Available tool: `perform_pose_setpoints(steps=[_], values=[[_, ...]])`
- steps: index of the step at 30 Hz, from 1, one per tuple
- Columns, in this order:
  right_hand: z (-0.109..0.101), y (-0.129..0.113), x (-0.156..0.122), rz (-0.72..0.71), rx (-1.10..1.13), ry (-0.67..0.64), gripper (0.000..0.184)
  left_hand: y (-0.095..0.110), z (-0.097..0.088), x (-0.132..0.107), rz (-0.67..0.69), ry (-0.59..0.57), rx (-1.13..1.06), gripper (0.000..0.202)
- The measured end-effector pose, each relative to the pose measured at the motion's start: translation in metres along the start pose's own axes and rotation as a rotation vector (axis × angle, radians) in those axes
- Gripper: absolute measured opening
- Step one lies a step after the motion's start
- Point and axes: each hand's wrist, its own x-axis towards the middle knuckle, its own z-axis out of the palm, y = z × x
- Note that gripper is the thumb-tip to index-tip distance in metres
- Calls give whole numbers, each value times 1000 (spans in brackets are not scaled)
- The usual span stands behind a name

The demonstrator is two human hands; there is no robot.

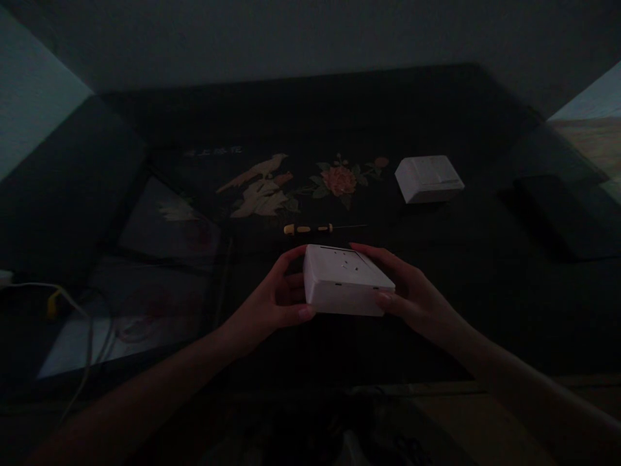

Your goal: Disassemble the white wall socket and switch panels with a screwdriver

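Between my two hands is a white plastic box, held near the front of the dark table. Several tiny dark bits, perhaps screws, lie on its top face, and small dark slots show along the near edge. My left hand wraps the box's left side, thumb at the lower near corner. On the right side, my right hand grips it with the thumb on the near face and fingers behind. Just beyond the box lies a screwdriver with a black and yellow handle, its thin shaft pointing right.
A second white box stands farther back on the right. A dark flat object lies at the right edge. Bird and flower pictures decorate the glossy tabletop. A pale cable with a yellow tag runs down the left side.
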Motion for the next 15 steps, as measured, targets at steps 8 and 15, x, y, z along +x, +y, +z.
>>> perform_pose_setpoints(steps=[8, 15], values=[[-2, -1, 0, -19, 7, -33, 65, -2, 0, -1, 56, -41, 23, 87], [-3, 0, -4, -5, 263, -155, 70, 0, -6, -1, 416, 179, 583, 62]])
